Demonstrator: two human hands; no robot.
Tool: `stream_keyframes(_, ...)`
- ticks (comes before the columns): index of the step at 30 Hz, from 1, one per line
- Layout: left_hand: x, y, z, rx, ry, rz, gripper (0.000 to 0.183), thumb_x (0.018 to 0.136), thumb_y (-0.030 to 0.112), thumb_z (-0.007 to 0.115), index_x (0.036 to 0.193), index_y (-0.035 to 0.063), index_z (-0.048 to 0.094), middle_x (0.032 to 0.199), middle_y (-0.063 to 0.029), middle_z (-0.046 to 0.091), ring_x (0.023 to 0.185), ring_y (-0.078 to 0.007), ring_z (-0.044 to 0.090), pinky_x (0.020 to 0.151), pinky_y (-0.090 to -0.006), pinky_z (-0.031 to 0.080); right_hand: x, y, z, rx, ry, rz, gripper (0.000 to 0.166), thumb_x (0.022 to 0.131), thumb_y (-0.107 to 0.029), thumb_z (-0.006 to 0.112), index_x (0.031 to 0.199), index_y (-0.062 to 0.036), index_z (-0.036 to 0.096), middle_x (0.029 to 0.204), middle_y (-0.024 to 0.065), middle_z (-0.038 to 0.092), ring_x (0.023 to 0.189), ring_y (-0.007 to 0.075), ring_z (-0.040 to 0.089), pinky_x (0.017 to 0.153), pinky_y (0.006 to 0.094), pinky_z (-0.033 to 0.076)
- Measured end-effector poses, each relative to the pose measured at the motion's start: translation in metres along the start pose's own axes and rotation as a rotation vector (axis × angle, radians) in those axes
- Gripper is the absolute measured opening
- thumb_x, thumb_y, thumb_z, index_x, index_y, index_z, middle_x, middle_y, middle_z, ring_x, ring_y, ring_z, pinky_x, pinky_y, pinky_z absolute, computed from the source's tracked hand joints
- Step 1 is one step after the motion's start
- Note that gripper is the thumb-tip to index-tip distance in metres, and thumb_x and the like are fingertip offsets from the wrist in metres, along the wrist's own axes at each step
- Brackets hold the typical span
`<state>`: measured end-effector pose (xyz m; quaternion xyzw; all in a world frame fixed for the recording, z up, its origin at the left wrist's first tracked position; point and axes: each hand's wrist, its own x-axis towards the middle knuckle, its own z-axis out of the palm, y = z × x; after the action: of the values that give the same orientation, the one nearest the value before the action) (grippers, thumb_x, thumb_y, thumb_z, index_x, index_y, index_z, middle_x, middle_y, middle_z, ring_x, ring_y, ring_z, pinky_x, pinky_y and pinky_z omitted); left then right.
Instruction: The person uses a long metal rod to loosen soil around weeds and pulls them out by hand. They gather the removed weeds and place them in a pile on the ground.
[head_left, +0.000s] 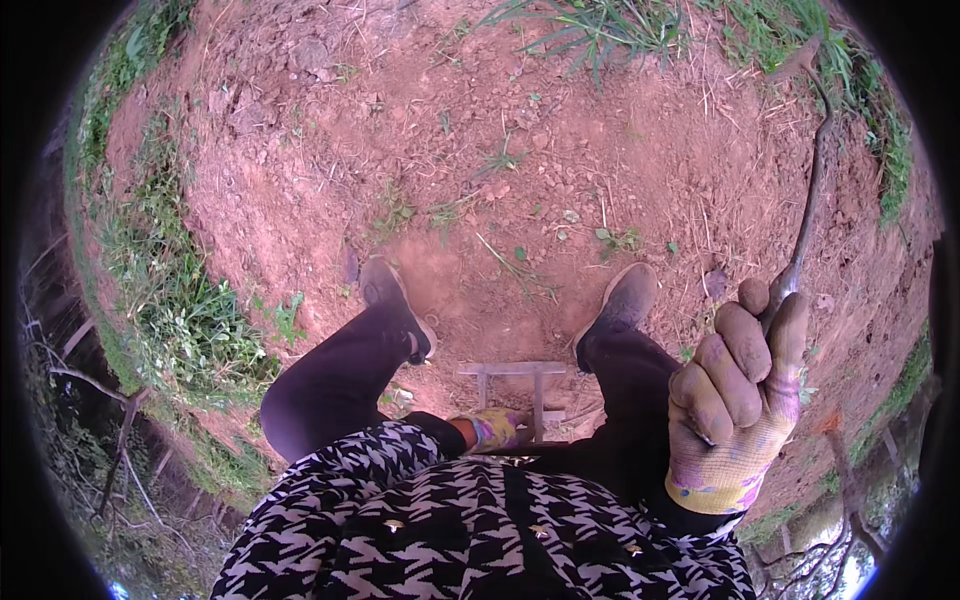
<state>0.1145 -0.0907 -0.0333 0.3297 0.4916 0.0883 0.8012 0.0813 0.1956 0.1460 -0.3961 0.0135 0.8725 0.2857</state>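
Raised at the right, my right hand (731, 375) wears a soil-stained yellow knit glove with purple patches. Its fingers are wrapped around the handle end of a small hand hoe (810, 199). The hoe's dark, bent metal shaft reaches up and away to a blade, blurred against the grass. My left hand (495, 430), in a matching glove, is low between my legs at a small stool-like frame (512, 368). Its fingers close at the frame's right upright; my clothing hides part of the hand and the rest of the frame.
Reddish bare soil (480, 172) with dry straw and small weeds spreads before me. My left shoe (386, 285) and right shoe (626, 300) stand apart on it. Grass clumps (607, 30) grow ahead; a weedy strip (187, 315) lies left. Bare branches (124, 427) show at the lower left.
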Motion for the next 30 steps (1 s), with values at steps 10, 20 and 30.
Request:
stream_keyframes(10, 0.009, -0.023, 0.052, -0.047, -0.016, -0.085, 0.058, 0.079, 0.05, 0.051, 0.122, 0.0109, 0.043, 0.106, -0.0158, 0.057, 0.104, -0.03, 0.05, 0.097, -0.0386, 0.028, 0.028, -0.006, 0.004, -0.342, 0.275, 0.123, 0.026, 0.09, -0.032, 0.046, 0.094, -0.0057, 0.047, 0.058, -0.005, 0.033, 0.037, 0.0013, 0.024, 0.03, 0.0174, 0.018)
stream_keyframes(20, -0.057, 0.041, 0.052, -0.249, -0.013, -0.292, 0.075, 0.074, 0.052, 0.058, 0.13, 0.0092, 0.032, 0.112, -0.0169, 0.055, 0.106, -0.0298, 0.051, 0.095, -0.0348, 0.033, 0.024, 0.0, -0.052, -0.424, 0.487, 0.18, 0.014, 0.09, -0.025, 0.049, 0.083, -0.0125, 0.046, 0.057, -0.0054, 0.036, 0.038, 0.0032, 0.028, 0.032, 0.0186, 0.021)
stream_keyframes(30, -0.1, 0.06, 0.041, 0.102, -0.039, -0.306, 0.077, 0.071, 0.058, 0.057, 0.128, 0.0116, 0.034, 0.107, -0.0199, 0.057, 0.097, -0.033, 0.056, 0.085, -0.0379, 0.041, 0.069, -0.101, -0.152, -2.284, 0.312, 0.193, 0.037, 0.085, -0.034, 0.045, 0.107, -0.0053, 0.05, 0.091, 0.0221, 0.06, 0.089, 0.0368, 0.057, 0.076, 0.0449, 0.044)
